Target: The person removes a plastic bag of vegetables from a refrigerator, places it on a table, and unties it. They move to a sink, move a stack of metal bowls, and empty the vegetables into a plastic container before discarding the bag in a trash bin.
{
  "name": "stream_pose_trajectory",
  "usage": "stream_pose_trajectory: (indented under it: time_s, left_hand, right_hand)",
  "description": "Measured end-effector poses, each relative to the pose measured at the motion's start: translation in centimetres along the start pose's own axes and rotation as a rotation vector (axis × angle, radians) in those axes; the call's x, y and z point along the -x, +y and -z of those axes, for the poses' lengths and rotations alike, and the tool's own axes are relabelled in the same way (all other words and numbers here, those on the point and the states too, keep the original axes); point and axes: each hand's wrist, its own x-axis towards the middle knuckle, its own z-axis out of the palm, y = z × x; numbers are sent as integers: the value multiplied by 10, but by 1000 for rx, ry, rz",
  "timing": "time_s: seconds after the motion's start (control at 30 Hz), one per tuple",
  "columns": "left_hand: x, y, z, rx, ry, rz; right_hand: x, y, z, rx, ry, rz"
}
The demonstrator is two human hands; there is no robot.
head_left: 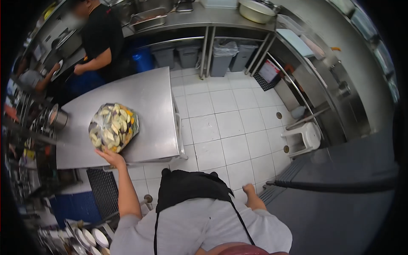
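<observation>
A clear plastic bag of cut vegetables [114,127] sits over the steel table [155,106], bulging with pale wedges, orange chunks and some green and dark pieces. My left hand [111,157] touches its near side, fingers stretched along the lower edge; some fingertips are hidden by the bag. Down at my right side, beside the dark grey panel [323,191], is my right hand [248,188]. It looks small and partly turned away, so its fingers do not show clearly, and I make out nothing held in it.
A person in a black shirt [102,34] stands beyond the table, and another person [34,78] is at far left. A metal pot [57,117] stands at the table's left. Grey bins [223,59] line the back; a white stool [306,138] stands right. White floor tiles [208,127] lie between.
</observation>
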Motion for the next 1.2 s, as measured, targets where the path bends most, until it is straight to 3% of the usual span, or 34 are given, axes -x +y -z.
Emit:
stream_pose_trajectory:
  time_s: [0.07, 0.1, 0.13, 0.17, 0.23, 0.3, 0.4, 0.5, 0.67, 0.8, 0.87, 0.93, 1.2]
  left_hand:
    - [1, -6, -4, -107, 55, 26]
    - [4, 4, -6, -132, 81, 126]
    - [-1, -24, -17, 7, 118, 171]
    - [5, -26, -19, 100, 25, 102]
    - [14, -21, -30, 173, 100, 204]
    - [24, -14, -28, -191, 108, 72]
    - [35, 41, -26, -235, 177, 282]
    - [37, 43, -28, -284, 193, 213]
    - [37, 39, -25, -464, 112, 181]
    - [41, 54, -20, -494, 62, 214]
    - [40, 42, -21, -463, 83, 208]
    - [36, 31, -23, -441, 105, 180]
    - [38, 32, -24, -436, 153, 129]
  right_hand:
    - [18, 27, 2, -203, -300, -207]
    - [31, 33, 7, -251, -300, -149]
    - [45, 33, 15, -295, -302, -88]
    - [51, 26, 28, -270, -308, -39]
    - [52, 14, 42, -264, -303, 69]
    - [42, -9, 61, -352, -269, 180]
    - [4, -55, 71, -550, -203, 298]
    - [-30, -104, 80, -680, -203, 286]
    - [-20, -145, 111, -718, -179, 382]
    - [-33, -113, 82, -597, -217, 413]
    - [-1, -98, 95, -427, -111, 486]
    - [-35, -39, 53, -282, 59, 657]
    - [-40, 14, 88, -63, -130, 301]
